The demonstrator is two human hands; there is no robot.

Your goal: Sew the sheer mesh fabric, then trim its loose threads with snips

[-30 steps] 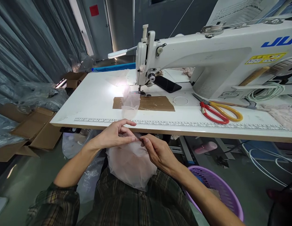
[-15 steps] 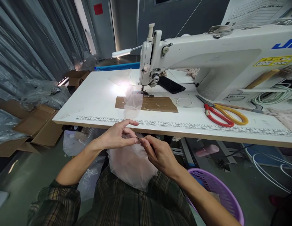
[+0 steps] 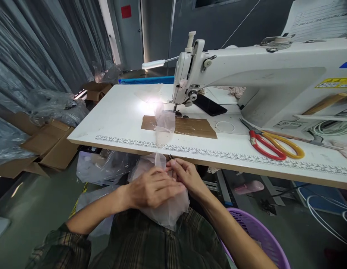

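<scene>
My left hand [image 3: 152,188] lies closed over a bundle of sheer white fabric [image 3: 165,207] in my lap, below the table's front edge. My right hand [image 3: 184,175] pinches the same fabric just behind the left, and thin dark tips, like small snips, poke out above its fingers [image 3: 170,157]. A strip of the fabric [image 3: 164,125] runs up over the table edge to the needle of the white sewing machine [image 3: 246,80], lying across a brown cardboard patch [image 3: 190,127].
Red and yellow-handled scissors [image 3: 274,144] lie on the white table [image 3: 117,116] at the right, a black phone [image 3: 209,105] behind the needle. A purple basket [image 3: 260,239] sits at my right, cardboard boxes [image 3: 47,145] and plastic bags [image 3: 103,170] on the floor at left.
My left hand has dropped from a raised pinch and now covers the fabric with its fingers closed. My right hand stays at the same spot. The view has shifted down and left.
</scene>
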